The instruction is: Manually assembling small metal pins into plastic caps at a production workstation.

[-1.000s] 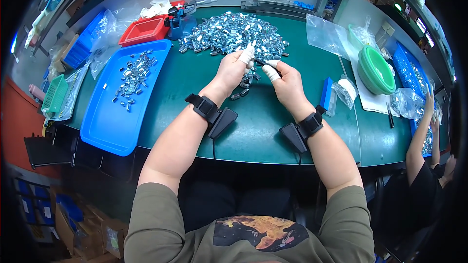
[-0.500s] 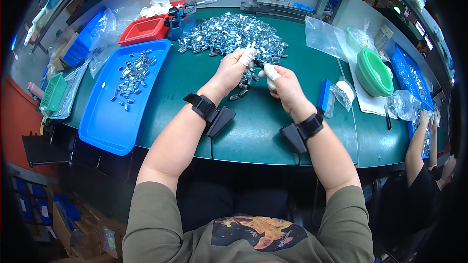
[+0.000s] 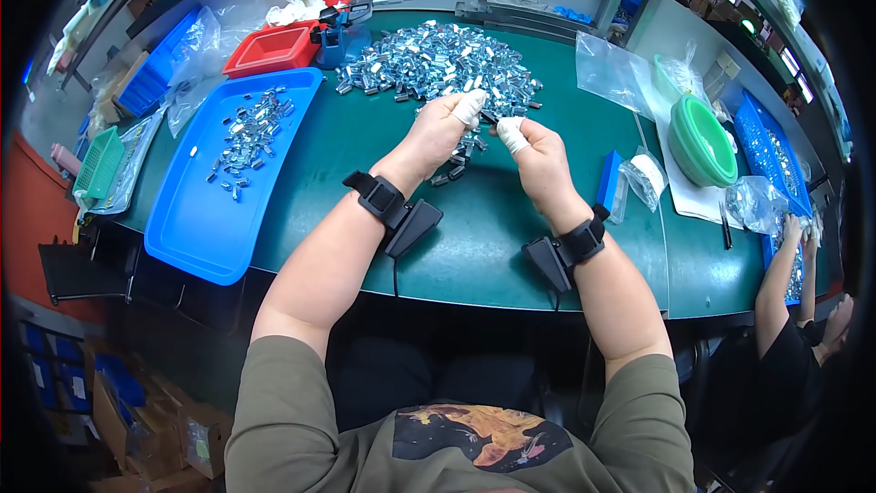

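Observation:
My left hand (image 3: 440,125) and my right hand (image 3: 542,160) come close together at the near edge of a heap of small shiny metal cylinders (image 3: 447,59). White finger covers show on both hands, and the fingers of each are closed in a pinch. Between the fingertips is a small dark piece (image 3: 490,117); its kind is too small to make out, and the fingers hide part of it. A few loose metal cylinders (image 3: 453,171) lie just below my left fingertips on the green tabletop (image 3: 438,246).
At the left, a blue tray (image 3: 192,236) carries more metal cylinders. Behind it stand a red bin (image 3: 271,52) and a blue-and-black micrometer stand (image 3: 336,41). Stacked green bowls (image 3: 701,141) and a plastic bag (image 3: 757,201) lie right, near a co-worker's arms (image 3: 777,278).
My right hand has turned slightly and its fingers are curled in more tightly. My left fingers have shifted a little, staying by the dark piece. The heap looks the same.

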